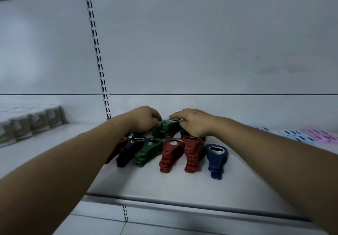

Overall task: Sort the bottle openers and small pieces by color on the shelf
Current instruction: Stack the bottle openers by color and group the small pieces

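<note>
on the shelf [164, 183], the left hand [144, 119] and right hand [193, 123] both have fingers curled onto the rear green stack of bottle openers [168, 129], just behind the red stacks [172, 154] and blue stack [216, 159].

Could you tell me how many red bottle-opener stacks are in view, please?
3: left red stack and right red stack side by side in front; third red stack half under left forearm. More may be hidden.

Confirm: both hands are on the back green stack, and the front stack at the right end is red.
Wrong colour: the head view shows the rightmost front stack is blue. The left hand and right hand are on the back green stack.
</note>
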`<state>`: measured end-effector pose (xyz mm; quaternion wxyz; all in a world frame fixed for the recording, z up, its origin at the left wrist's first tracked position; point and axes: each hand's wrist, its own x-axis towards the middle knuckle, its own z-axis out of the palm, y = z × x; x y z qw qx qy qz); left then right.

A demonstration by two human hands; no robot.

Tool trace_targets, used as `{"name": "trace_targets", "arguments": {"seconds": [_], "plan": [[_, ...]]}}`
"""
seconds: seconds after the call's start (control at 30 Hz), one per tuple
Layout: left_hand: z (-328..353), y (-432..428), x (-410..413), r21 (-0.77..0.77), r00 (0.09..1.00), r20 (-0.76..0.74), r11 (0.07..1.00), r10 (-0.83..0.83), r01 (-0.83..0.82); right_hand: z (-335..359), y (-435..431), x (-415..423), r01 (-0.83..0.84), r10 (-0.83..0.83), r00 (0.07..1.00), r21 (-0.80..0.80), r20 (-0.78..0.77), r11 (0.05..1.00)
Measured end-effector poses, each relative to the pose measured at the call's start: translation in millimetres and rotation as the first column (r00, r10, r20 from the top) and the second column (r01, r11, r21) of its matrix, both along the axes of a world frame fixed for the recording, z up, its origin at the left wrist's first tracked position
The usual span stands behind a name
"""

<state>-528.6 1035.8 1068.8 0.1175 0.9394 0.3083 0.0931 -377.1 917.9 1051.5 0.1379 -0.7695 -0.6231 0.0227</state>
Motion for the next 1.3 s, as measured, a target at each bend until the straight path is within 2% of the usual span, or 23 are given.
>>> {"name": "trace_targets", "arguments": {"seconds": [0.13, 0.27, 0.4, 1.07, 1.2, 1.3], "plan": [[-1.9, -1.4, 0.2, -0.033, 1.000, -0.013, 0.999, -0.023, 0.023, -0.7, 10.6, -4.6, -0.003, 0.002, 1.000, -0.065, -0.022, 0.998], [-3.3, 1.5, -2.9, 0.016, 0.997, -0.064, 0.999, -0.048, 0.049, 4.6, 8.7, -3.8, 0.001, -0.004, 0.999, -0.071, -0.039, 0.997], [-5.1, 3.2, -3.1, 0.091, 0.997, -0.062, 0.994, -0.046, 0.052, 4.8, 9.9, -4.6, -0.005, 0.001, 0.998, -0.072, -0.056, 0.997], [-4.6, -2.5, 1.5, 0.083, 0.997, -0.073, 0.996, -0.034, 0.040, 4.3, 10.6, -3.9, 0.011, -0.012, 0.999, -0.031, -0.046, 0.999], [0.7, -6.5, -7.7, 0.046, 0.998, -0.063, 0.999, 0.000, 0.003, 8.4, 1.0, -1.5, 0.059, -0.059, 0.998, -0.001, -0.015, 0.998], [5.0, -20.4, -13.1, 0.091, 0.998, -0.060, 0.996, -0.010, 0.015, 16.5, -17.0, -2.7, 0.118, -0.118, 0.991, 0.008, 0.057, 0.993]]}}
